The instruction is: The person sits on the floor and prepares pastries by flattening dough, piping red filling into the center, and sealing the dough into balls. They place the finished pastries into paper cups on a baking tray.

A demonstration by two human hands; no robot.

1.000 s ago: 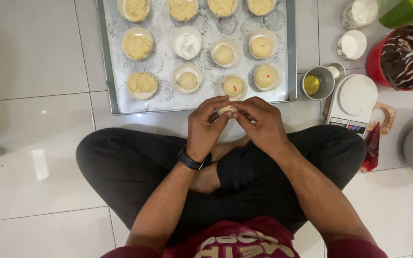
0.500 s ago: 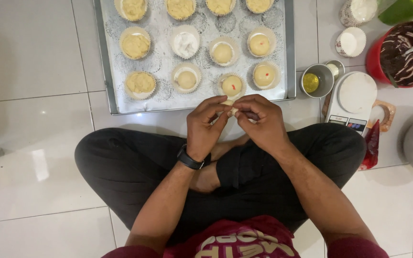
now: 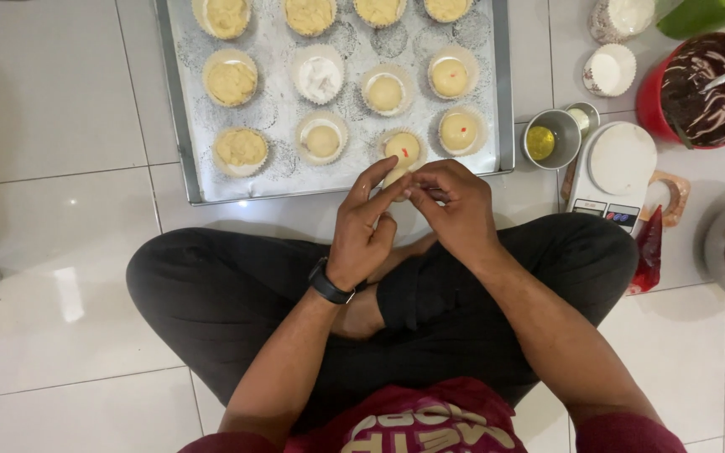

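Since a second ago the hands have barely shifted; the fingertips have drawn a little closer together over the small piece they share. Seen from the head camera looking down, a person sits cross-legged on a white tiled floor. The left hand [image 3: 368, 228], with a dark watch [image 3: 330, 283] at its wrist, and the right hand [image 3: 455, 208] meet fingertip to fingertip, pinching a small pale dough piece [image 3: 394, 178] between them (mostly hidden by the fingers). Just beyond the hands lies a metal baking tray [image 3: 174, 126] lined with paper, holding paper cups of pale yellow dough; the nearest cup [image 3: 403, 148], marked with a red dot, sits right past the fingertips. Beyond and to the right of the right hand stand a small metal cup [image 3: 547, 139] with yellow liquid and a white kitchen scale [image 3: 618, 168]. Farther right is a red bowl [image 3: 701, 87] of dark chocolate mixture, with a spoon resting in it.
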